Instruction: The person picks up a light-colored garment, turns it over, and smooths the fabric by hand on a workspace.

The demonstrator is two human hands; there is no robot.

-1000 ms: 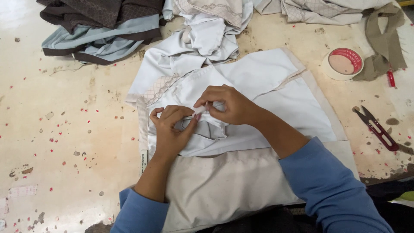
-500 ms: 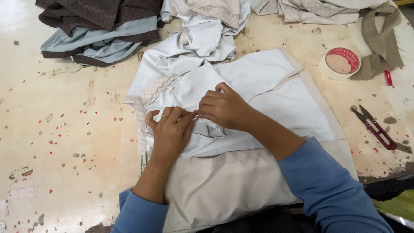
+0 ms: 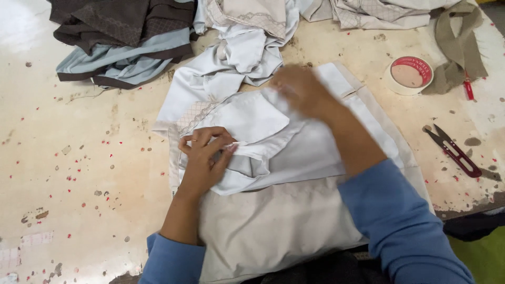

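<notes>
A pale blue-grey garment piece [image 3: 315, 147] lies spread on a beige cloth [image 3: 273, 231] in front of me. My left hand [image 3: 205, 158] pinches a folded edge of the pale garment near its patterned trim [image 3: 192, 113]. My right hand [image 3: 302, 89] is blurred with motion over the far part of the same garment; whether it grips anything cannot be made out. Both forearms wear blue sleeves.
Red-handled thread snips [image 3: 455, 150] lie at the right on the stained worktable [image 3: 79, 158]. A roll of tape [image 3: 409, 74] sits at the far right beside an olive strip of cloth [image 3: 457, 47]. Piles of brown, blue and pale garments [image 3: 126, 37] fill the far edge.
My right hand has left the spot beside my left hand and swung up and away across the garment. The left hand stays pinching the fold.
</notes>
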